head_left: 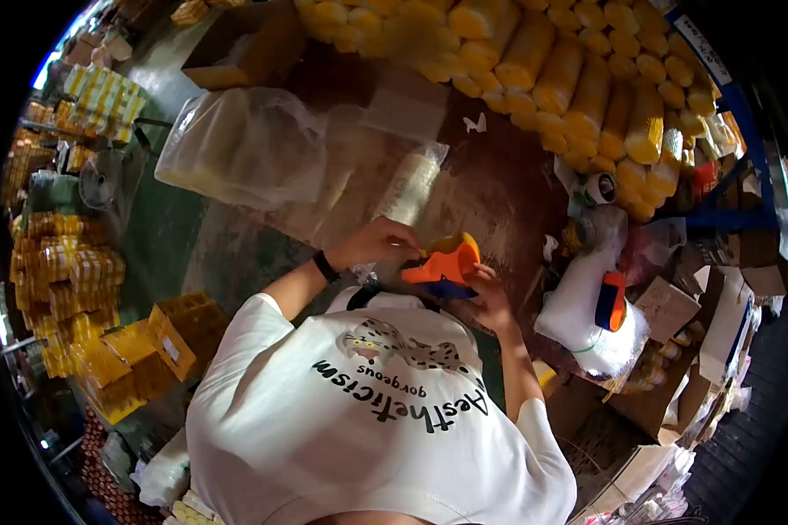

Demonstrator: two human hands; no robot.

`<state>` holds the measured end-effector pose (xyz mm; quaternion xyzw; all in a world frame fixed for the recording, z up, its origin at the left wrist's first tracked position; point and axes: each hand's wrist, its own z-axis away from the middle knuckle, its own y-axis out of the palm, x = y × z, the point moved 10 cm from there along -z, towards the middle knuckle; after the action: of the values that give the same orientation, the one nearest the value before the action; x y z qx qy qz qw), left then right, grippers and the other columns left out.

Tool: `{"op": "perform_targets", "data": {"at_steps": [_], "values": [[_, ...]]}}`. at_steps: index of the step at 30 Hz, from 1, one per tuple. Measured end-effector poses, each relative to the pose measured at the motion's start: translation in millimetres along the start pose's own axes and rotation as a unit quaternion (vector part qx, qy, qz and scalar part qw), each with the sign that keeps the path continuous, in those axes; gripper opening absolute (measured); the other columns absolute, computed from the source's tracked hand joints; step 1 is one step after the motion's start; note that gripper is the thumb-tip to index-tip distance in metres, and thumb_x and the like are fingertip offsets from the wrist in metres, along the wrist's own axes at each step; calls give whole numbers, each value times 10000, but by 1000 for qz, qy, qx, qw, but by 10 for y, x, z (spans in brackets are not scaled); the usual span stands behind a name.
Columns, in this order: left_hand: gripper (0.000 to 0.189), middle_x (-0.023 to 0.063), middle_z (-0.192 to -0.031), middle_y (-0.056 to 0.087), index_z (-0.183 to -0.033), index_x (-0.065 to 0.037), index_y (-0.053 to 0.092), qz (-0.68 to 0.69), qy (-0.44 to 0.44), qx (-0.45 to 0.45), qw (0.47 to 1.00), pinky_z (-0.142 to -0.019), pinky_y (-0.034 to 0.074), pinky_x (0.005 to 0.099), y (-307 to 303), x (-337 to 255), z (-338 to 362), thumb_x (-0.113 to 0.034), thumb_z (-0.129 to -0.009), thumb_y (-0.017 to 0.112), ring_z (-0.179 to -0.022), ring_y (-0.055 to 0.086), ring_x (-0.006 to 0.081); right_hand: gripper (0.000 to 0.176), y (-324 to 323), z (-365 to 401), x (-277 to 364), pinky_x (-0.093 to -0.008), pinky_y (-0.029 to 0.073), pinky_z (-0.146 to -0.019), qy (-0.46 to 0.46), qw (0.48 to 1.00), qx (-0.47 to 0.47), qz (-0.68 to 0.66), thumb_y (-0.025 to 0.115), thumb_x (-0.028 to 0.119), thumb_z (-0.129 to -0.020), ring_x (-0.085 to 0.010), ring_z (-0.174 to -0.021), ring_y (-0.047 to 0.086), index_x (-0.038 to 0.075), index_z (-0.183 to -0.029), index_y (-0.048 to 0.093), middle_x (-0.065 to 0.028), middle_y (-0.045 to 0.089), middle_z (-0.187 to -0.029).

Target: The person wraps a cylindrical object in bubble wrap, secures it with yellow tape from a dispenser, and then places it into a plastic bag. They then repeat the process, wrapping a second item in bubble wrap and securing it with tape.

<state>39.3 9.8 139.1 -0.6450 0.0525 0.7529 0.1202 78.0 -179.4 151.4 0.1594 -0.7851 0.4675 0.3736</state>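
1. We held a curved orange, yellow and dark-blue plastic tool, perhaps a tape dispenser (444, 266), before our white printed T-shirt (315, 446), presumably to keep it within sight and reach of both hands.
2. Our right hand (492, 302) had its grip pinching the dispenser's right end, likely to steady it.
3. Our left hand (378, 243) was at the dispenser's left edge, fingertips drawn together; we could not tell whether that grip pinched anything.
4. Beyond the dispenser lay a shiny, clear plastic-wrapped roll (409, 185); farther left, a large milky plastic bag (236, 157) lay spread.
5. Right of the dispenser, an orange-rimmed dark-blue piece (608, 306) rested on a shiny white plastic-wrapped bundle (569, 319), perhaps to stay handy.
6. Beyond the dispenser we saw a worn brown surface (490, 188), table or floor we could not tell; leftward showed green floor (228, 245).
7. Amber cylindrical rolls (578, 96) were stacked beyond and rightward of the dispenser, probably saving room; yellow boxes (184, 337) stood left of it, and a blue metal frame (753, 192) far right.
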Motion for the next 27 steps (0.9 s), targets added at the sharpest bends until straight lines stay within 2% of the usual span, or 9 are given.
{"op": "perform_targets", "data": {"at_steps": [2, 6, 9, 12, 14, 17, 20, 24, 27], "values": [[121, 51, -937, 667, -963, -12, 662, 32, -21, -41, 998, -795, 500, 263, -83, 25, 60, -89, -871, 648, -886, 615, 127, 379, 40, -123, 123, -419, 468, -870, 4, 997, 56, -60, 803, 200, -691, -349, -944, 591, 19, -975, 627, -148, 604, -1001], [142, 52, -905, 672, -972, 20, 649, 107, 1, -198, 974, -788, 487, 263, -453, -149, 229, -78, -870, 629, -854, 621, 111, 400, 52, -218, 82, -375, 473, -767, 112, 983, 45, -140, 790, 215, -718, -311, -887, 588, 6, -1009, 612, -172, 595, -974], [167, 60, -920, 666, -999, 28, 635, 211, 98, -304, 924, -790, 491, 265, -709, -18, 294, -95, -890, 607, -864, 623, 119, 385, -34, -336, 87, -341, 461, -725, 154, 978, 43, -133, 766, 221, -749, -276, -858, 582, 6, -1027, 607, -174, 590, -946], [178, 73, -930, 662, -1023, 15, 631, 110, -24, -372, 921, -770, 513, 281, -1383, -4, 278, -105, -896, 594, -865, 632, 132, 356, -210, -483, -178, -304, 457, -694, 215, 969, 29, -116, 730, 225, -788, -204, -804, 585, 11, -1044, 605, -144, 605, -884], [184, 78, -919, 659, -1016, 11, 633, 140, 0, -404, 904, -734, 528, 291, -1701, -119, 267, -121, -893, 592, -834, 638, 144, 354, -283, -525, -522, -285, 459, -666, 260, 952, -14, -162, 712, 235, -809, -155, -755, 582, 17, -1067, 608, -113, 619, -830], [192, 87, -916, 659, -1013, 17, 631, 188, -43, -409, 892, -701, 538, 304, -2168, 839, -91, -116, -879, 598, -812, 644, 173, 380, -358, -897, -644, -269, 458, -627, 254, 962, -38, -96, 703, 264, -826, -106, -680, 567, 11, -1094, 612, -75, 635, -765], [210, 97, -929, 656, -1026, 26, 626, 217, -77, -425, 875, -687, 541, 303, -2325, 1286, -304, -114, -870, 603, -807, 646, 193, 366, -299, -1101, -947, -279, 459, -605, 316, 945, -5, -80, 715, 297, -823, -97, -650, 566, -14, -1006, 655, -66, 631, -717], [243, 111, -957, 648, -1066, 38, 610, 273, -127, -434, 849, -686, 546, 308, -2095, 1528, -378, -108, -873, 591, -852, 644, 199, 282, -381, -1173, -1153, -245, 386, -504, 333, 934, -51, -117, 716, 241, -815, -50, -561, 446, -28, -814, 636, -8, 494, -565], [264, 113, -978, 646, -1084, 43, 605, 291, -142, -406, 854, -707, 543, 304, -1824, 1562, -454, -124, -881, 592, -870, 637, 189, 258, -546, -1114, -1199, -242, 382, -492, 288, 955, -24, -70, 710, 217, -818, -49, -551, 467, -30, -816, 635, -6, 514, -574]]}}
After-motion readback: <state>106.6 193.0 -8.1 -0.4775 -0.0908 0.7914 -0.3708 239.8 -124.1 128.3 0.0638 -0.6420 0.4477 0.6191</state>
